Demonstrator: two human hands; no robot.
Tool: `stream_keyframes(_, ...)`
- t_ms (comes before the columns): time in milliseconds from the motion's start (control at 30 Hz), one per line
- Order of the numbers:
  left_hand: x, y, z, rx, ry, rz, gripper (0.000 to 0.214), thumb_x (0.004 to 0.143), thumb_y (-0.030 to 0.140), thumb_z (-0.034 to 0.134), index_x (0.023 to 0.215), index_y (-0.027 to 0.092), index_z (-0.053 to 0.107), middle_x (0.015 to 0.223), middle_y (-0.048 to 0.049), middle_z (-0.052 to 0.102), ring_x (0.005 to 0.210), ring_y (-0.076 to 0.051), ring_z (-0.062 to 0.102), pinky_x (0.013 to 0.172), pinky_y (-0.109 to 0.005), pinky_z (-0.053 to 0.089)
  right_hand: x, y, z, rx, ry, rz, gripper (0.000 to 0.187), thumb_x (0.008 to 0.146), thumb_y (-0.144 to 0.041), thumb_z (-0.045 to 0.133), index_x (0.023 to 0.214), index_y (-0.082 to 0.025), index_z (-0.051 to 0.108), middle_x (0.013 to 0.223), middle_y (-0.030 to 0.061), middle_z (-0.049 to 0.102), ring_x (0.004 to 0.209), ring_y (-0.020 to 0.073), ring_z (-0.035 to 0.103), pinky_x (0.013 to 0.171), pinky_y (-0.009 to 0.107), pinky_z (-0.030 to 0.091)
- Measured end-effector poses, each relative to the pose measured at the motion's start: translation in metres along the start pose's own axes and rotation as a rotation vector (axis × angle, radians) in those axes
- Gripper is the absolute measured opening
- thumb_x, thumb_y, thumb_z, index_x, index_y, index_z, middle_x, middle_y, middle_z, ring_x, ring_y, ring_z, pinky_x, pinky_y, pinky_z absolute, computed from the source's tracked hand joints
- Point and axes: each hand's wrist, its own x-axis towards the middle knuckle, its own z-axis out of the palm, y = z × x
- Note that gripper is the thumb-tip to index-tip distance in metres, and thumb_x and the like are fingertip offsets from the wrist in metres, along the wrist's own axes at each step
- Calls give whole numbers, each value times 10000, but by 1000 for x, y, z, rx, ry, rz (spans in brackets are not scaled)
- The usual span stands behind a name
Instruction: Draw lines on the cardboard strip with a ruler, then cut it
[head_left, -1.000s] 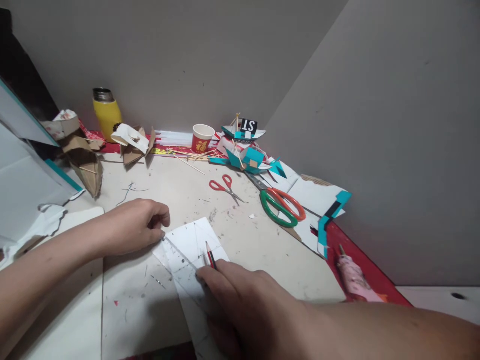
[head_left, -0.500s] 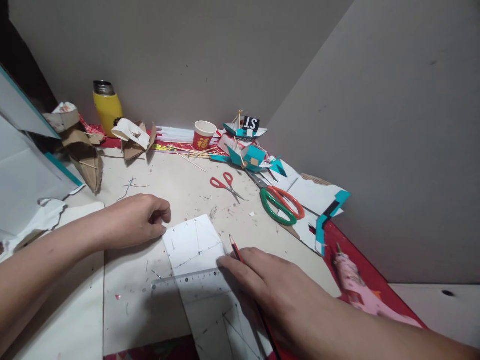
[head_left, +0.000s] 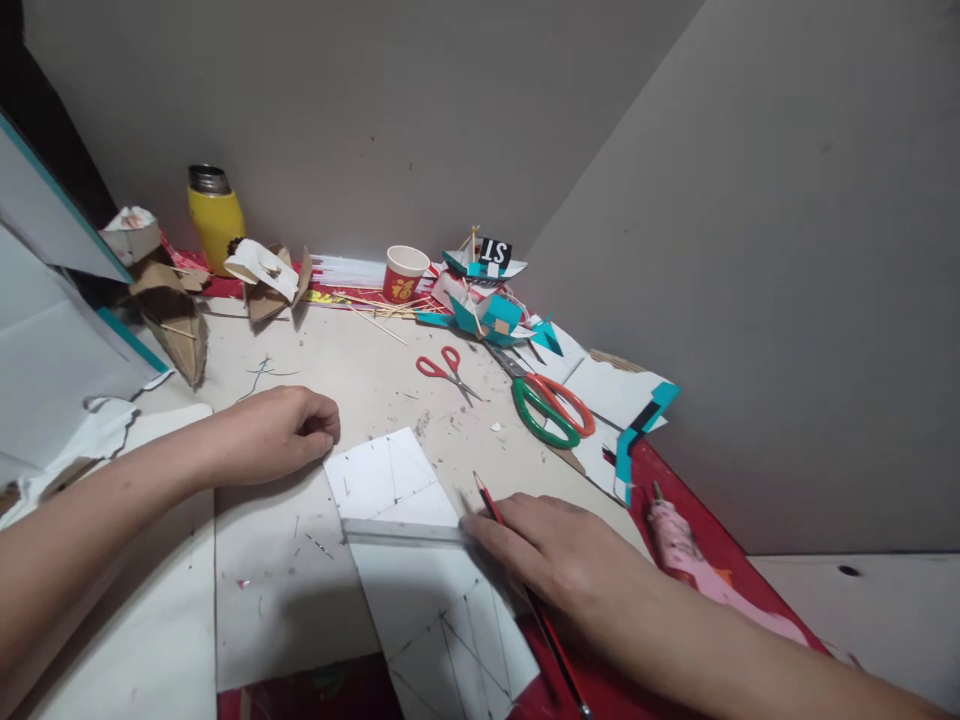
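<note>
A white card (head_left: pixel 420 590) with pencil lines lies on the table in front of me. A clear ruler (head_left: pixel 405 531) lies across it, roughly level. My right hand (head_left: pixel 570 570) rests on the card's right side, fingers stretched to the ruler's right end, with a red and black pencil (head_left: pixel 525 590) under the fingers. My left hand (head_left: pixel 281 430) sits curled on the table just left of the card's top corner, with nothing visible in it.
Small red scissors (head_left: pixel 448 370) and larger green and orange scissors (head_left: pixel 551 405) lie beyond the card. A pink glue gun (head_left: pixel 679 545) lies on the red mat at right. A yellow flask (head_left: pixel 215 218), paper cup (head_left: pixel 403 272), sticks and cardboard models line the wall.
The ruler has swung from slanted to level across the card and slid right. My right hand shifted right along the card with the pencil. My left hand let go of the ruler's end.
</note>
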Motion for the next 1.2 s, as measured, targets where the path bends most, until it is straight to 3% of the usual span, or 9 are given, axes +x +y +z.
stream_keyframes(267,4,-8,-1,-147,86,53,222,860,369,555,835,185,679,675,1,637,617,-160,529,589,-279,394,0,11,-6,410,127,194,244,1002,-148,438,1138,-207,632,960,77,758,816,185,729,701,294,584)
stream_keyframes(433,4,-4,0,-418,172,30,227,898,383,591,818,180,651,628,6,627,581,-143,552,557,-264,416,9,15,-5,519,201,360,206,1011,-246,469,1093,-205,653,729,14,712,592,151,664,578,260,557)
stream_keyframes(567,1,7,0,-654,184,-18,262,895,441,615,851,182,606,599,10,636,529,-131,579,537,-253,470,13,12,-4,453,308,334,213,993,-231,491,1125,-206,657,905,69,768,760,184,731,684,286,592)
stream_keyframes(767,-6,25,-2,-772,167,-13,353,851,512,659,940,175,606,578,19,647,490,-118,587,500,-230,476,23,1,-2,334,307,215,283,960,-159,494,1212,-170,620,979,106,776,833,217,747,712,339,605)
stream_keyframes(933,-9,24,-6,-798,72,-59,171,808,313,692,886,170,638,573,32,626,499,-99,573,538,-226,503,22,-7,-1,373,362,163,369,960,-205,555,1328,-176,549,1039,118,756,889,225,725,757,366,604)
stream_keyframes(1000,-9,19,-8,-790,-7,-84,181,784,295,694,911,178,641,586,27,640,513,-117,595,559,-250,520,19,-10,-1,421,361,163,409,960,-204,568,1366,-199,520,1072,109,745,921,217,717,785,362,602)
stream_keyframes(1100,-9,10,-13,-656,-106,-82,215,792,336,680,950,193,646,589,18,659,544,-158,636,551,-266,501,14,-14,2,464,341,132,399,962,-203,569,1359,-207,522,959,78,724,836,205,698,717,345,594)
stream_keyframes(1200,-9,7,-20,-383,-1,-91,171,835,359,614,881,200,660,624,-7,682,593,-185,651,579,-292,491,11,-16,8,457,316,115,363,959,-202,580,1319,-195,537,885,67,693,773,204,671,657,336,574)
